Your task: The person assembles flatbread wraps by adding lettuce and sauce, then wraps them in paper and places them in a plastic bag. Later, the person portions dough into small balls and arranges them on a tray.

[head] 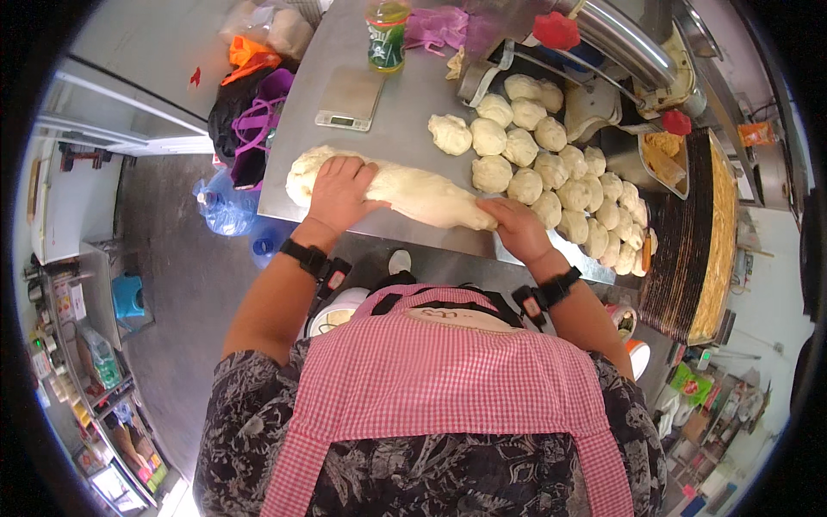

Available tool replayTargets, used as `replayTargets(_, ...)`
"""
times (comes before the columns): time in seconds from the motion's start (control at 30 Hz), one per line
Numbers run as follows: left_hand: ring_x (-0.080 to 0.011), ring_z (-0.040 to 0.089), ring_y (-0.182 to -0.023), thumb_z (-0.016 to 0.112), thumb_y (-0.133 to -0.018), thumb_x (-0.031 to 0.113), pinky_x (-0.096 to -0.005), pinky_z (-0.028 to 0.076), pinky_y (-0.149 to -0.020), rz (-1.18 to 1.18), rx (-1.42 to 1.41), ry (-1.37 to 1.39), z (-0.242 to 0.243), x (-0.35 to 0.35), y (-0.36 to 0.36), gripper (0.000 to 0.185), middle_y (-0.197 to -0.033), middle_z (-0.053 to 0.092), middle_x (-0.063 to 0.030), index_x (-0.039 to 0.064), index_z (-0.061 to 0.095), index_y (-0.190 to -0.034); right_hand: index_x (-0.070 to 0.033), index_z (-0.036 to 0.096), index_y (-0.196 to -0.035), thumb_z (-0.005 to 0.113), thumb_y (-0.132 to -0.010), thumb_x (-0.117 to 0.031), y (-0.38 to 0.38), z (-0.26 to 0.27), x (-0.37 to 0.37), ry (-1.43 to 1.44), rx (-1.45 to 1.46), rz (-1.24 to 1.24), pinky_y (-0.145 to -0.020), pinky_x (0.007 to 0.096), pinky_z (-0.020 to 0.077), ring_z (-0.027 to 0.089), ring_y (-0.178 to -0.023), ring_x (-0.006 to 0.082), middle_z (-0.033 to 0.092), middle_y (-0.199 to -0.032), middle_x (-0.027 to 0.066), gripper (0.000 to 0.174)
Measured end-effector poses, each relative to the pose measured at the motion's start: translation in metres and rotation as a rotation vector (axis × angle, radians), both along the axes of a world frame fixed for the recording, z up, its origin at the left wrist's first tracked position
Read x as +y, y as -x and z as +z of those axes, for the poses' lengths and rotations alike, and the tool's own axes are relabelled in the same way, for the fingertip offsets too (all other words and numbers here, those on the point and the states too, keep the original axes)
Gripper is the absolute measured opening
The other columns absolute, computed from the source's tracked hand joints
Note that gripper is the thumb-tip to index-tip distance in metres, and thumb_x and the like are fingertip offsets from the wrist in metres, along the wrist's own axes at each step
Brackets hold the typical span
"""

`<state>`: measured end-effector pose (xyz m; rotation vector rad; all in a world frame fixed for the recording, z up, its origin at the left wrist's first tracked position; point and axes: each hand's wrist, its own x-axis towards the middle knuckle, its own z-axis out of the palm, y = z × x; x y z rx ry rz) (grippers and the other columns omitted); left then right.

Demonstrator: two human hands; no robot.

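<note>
A long, thick roll of pale dough (423,194) lies along the front of the steel worktable (400,136). My left hand (341,192) is laid over it near its lumpy left end, fingers across the top and thumb on the near side. At the narrower right end, my right hand (518,231) grips the tip, with the thumb along the dough. Just beyond and to the right of that hand sit many rounded dough pieces (489,137) in close rows. A digital kitchen scale (351,97) with a bare steel plate stands behind the roll.
A green-labelled bottle (386,39) and a purple cloth or bag (439,29) stand at the back. A dough-rolling machine (630,45) occupies the back right, near a metal tray of crumbly filling (665,161). Large plastic water bottles (226,203) are on the floor at left.
</note>
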<state>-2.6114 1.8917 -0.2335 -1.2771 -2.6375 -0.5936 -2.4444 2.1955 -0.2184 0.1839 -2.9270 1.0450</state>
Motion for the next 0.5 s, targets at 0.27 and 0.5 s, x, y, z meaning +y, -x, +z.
replayTargets(0.27,-0.0295,0.047,-0.111,0.080,-0.057,0.044,-0.0429,0.032,-0.100,-0.007,-0.128,0.054,0.012,0.005,0.004,0.068,-0.110,0.054,-0.0112,0.008,0.059,-0.111,-0.012,0.057,-0.124,0.054,-0.074,0.004,-0.014,-0.013,0.006,-0.008,-0.029,-0.056,-0.094,0.0407,0.0445,0.055,-0.108,0.0362,0.060,-0.118,0.0163,0.053)
replayTargets(0.5,-0.0371,0.037,-0.128,0.083,-0.056,0.037,-0.0509,0.023,-0.110,-0.185,-0.305,0.010,0.023,0.063,-0.030,0.092,-0.132,0.044,-0.0195,-0.001,0.043,-0.129,-0.004,0.058,-0.118,0.062,-0.075,-0.010,0.007,0.005,-0.003,0.065,-0.314,-0.233,-0.092,0.0385,0.0450,0.058,-0.105,0.0329,0.062,-0.111,0.0192,0.044)
